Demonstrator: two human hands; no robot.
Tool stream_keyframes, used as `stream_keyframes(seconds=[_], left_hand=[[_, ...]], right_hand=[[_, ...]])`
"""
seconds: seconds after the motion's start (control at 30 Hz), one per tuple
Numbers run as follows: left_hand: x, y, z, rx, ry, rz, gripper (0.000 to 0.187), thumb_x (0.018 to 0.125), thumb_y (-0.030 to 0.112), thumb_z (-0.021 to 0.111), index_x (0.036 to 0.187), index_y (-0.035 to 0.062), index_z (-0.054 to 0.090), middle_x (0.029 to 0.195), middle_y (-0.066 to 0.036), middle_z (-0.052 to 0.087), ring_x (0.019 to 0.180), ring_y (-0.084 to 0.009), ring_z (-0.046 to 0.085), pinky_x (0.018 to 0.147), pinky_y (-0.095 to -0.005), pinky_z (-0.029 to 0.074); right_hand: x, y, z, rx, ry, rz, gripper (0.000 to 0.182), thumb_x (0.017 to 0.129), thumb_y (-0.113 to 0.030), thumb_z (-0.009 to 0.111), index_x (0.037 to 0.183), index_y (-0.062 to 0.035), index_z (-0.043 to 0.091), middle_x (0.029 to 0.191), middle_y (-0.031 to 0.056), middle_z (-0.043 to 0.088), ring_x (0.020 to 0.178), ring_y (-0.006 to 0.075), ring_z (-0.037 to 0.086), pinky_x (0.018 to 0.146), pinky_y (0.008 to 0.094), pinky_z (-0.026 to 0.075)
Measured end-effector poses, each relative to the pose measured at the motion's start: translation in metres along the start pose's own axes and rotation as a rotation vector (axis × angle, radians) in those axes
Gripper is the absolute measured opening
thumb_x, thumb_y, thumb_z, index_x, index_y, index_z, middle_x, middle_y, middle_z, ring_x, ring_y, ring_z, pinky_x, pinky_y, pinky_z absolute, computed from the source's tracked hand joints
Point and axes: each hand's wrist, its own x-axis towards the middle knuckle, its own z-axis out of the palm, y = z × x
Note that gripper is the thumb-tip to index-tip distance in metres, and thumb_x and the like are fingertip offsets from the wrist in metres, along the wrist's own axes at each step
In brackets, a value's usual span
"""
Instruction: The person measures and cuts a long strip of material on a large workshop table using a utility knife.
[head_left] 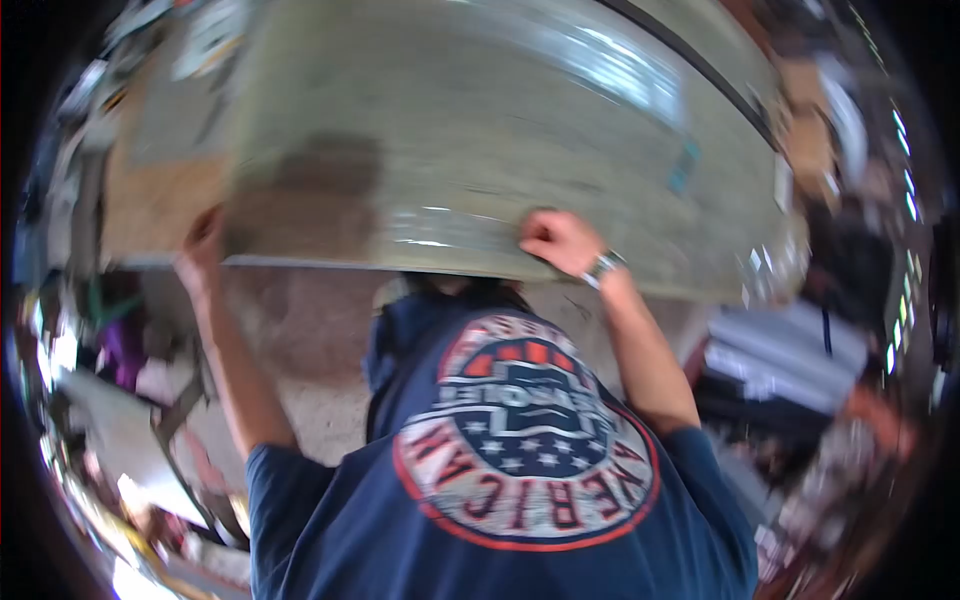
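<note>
My left hand (pixel 203 240) is at the front edge of the table, over the brown board at the left; its fingers are curled, and blur hides whether they hold anything. Nearer the middle, my right hand (pixel 557 240) rests on or just above the glossy greenish tabletop (pixel 450 130), close to the front edge. Its fingers are curled in, and what they hold, if anything, cannot be made out. A metal watch (pixel 605 267) circles the right wrist.
A brown board (pixel 150 205) lies at the left, with a grey sheet (pixel 185 110) on it. A dark strip (pixel 700 65) crosses the far right of the tabletop. Grey boxes (pixel 790 355) stand at the right, below table height. Blurred clutter lines both sides.
</note>
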Motion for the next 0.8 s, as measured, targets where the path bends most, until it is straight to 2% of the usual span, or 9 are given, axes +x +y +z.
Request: stream_keyframes(seconds=[0.03,0.07,0.13,0.27,0.37,0.6,0.8], left_hand=[[0.014,-0.023,0.007,-0.219,-0.063,-0.032,0.031,0.095,0.025,0.078,0.117,0.003,0.079,0.103,-0.004,0.078,0.095,-0.011,0.068,0.088,-0.0275,0.053],[0.011,-0.011,0.006,-0.172,-0.066,0.018,0.032,0.094,0.023,0.079,0.119,0.0019,0.078,0.104,-0.004,0.076,0.095,-0.011,0.066,0.088,-0.0264,0.052],[0.01,-0.013,0.009,-0.328,-0.043,-0.049,0.034,0.091,0.023,0.084,0.116,0.0001,0.079,0.102,-0.005,0.076,0.093,-0.0114,0.065,0.088,-0.0264,0.051],[0.023,-0.03,0.006,-0.266,-0.06,0.006,0.034,0.09,0.025,0.085,0.115,0.0018,0.079,0.102,-0.004,0.076,0.092,-0.0118,0.065,0.087,-0.0258,0.051],[0.03,-0.04,0.001,-0.307,-0.09,-0.012,0.035,0.09,0.024,0.085,0.115,0.0007,0.079,0.102,-0.004,0.076,0.091,-0.0119,0.065,0.088,-0.0263,0.051],[0.042,-0.046,-0.003,-0.262,-0.096,-0.072,0.031,0.092,0.021,0.083,0.114,-0.0001,0.078,0.107,-0.007,0.077,0.096,-0.0131,0.069,0.091,-0.027,0.053],[0.035,-0.037,-0.001,-0.391,-0.12,-0.118,0.027,0.093,0.016,0.081,0.115,-0.0002,0.077,0.106,-0.007,0.077,0.094,-0.0132,0.069,0.088,-0.026,0.054]], right_hand=[[-0.012,-0.001,-0.011,-0.062,0.007,0.056,0.022,0.087,-0.027,0.077,0.092,-0.0063,0.071,0.085,0.0132,0.074,0.079,0.0302,0.07,0.071,0.0429,0.054],[-0.034,0.013,-0.025,-0.091,0.04,0.101,0.022,0.087,-0.027,0.077,0.092,-0.0067,0.072,0.086,0.0133,0.074,0.08,0.0305,0.071,0.072,0.0429,0.054],[-0.049,0.03,-0.035,-0.133,0.06,0.108,0.022,0.086,-0.028,0.078,0.093,-0.0075,0.072,0.088,0.0134,0.075,0.083,0.031,0.072,0.074,0.0429,0.055],[-0.083,0.096,-0.063,-0.067,0.122,0.152,0.017,0.086,-0.022,0.079,0.092,-0.007,0.074,0.087,0.0119,0.076,0.081,0.028,0.073,0.074,0.0406,0.056],[-0.104,0.118,-0.078,-0.019,0.18,0.212,0.016,0.086,-0.019,0.08,0.09,-0.0052,0.073,0.083,0.011,0.076,0.076,0.0251,0.072,0.071,0.0384,0.056],[-0.111,0.138,-0.091,0.014,0.202,0.237,0.02,0.086,-0.022,0.082,0.088,-0.004,0.073,0.08,0.0105,0.075,0.074,0.0241,0.072,0.07,0.038,0.055],[-0.107,0.138,-0.101,-0.045,0.221,0.255,0.023,0.085,-0.025,0.083,0.087,-0.0048,0.073,0.082,0.0109,0.075,0.076,0.0261,0.072,0.071,0.0401,0.054]])
